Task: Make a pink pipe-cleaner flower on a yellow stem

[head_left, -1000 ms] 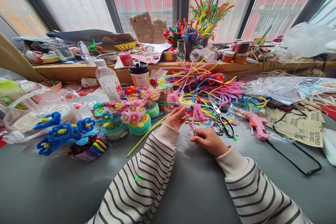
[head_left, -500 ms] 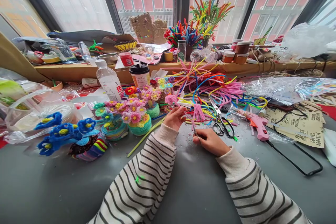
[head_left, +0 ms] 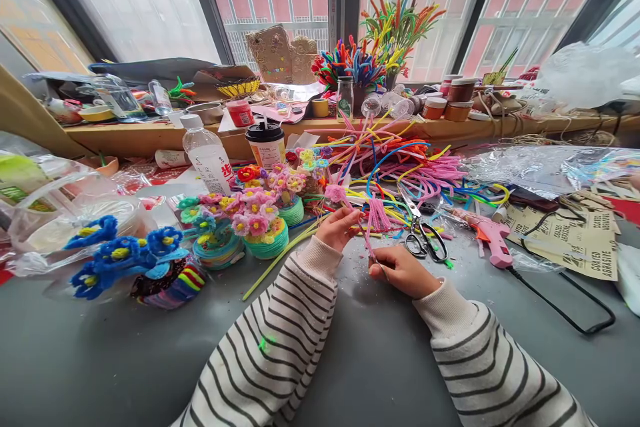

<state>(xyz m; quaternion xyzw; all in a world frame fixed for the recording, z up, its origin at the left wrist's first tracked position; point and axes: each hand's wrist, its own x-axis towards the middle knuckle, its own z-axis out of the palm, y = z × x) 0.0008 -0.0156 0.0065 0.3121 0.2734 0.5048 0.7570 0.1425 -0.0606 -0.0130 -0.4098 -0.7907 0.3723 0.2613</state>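
Note:
In my left hand (head_left: pixel 339 229), fingers closed in a pinch, is the stem of a pink pipe-cleaner flower (head_left: pixel 335 193). The curled pink head stands out above the fingertips. My right hand (head_left: pixel 404 269) is closed as well, pinching the lower end of a thin pink pipe cleaner (head_left: pixel 369 243) that runs between the hands. A thin greyish length shows under the right fingers; I cannot tell whether it is bare wire or a tool. Just beyond lies a bundle of short pink pipe-cleaner pieces (head_left: pixel 379 215). Black-handled scissors (head_left: pixel 423 230) rest open beside the right hand.
Finished flower pots (head_left: pixel 267 240) and blue pipe-cleaner flowers (head_left: pixel 117 250) stand to the left, near a plastic bottle (head_left: pixel 203 153) and a lidded cup (head_left: pixel 266 145). Loose pipe cleaners (head_left: pixel 430 170) pile up ahead. At right lie a pink glue gun (head_left: pixel 490 237), its cord and abrasive sheets (head_left: pixel 590 240).
My left hand has shifted slightly right, and the pink flower has moved right and a little down with it. The right hand stays nearly in place, still pinching.

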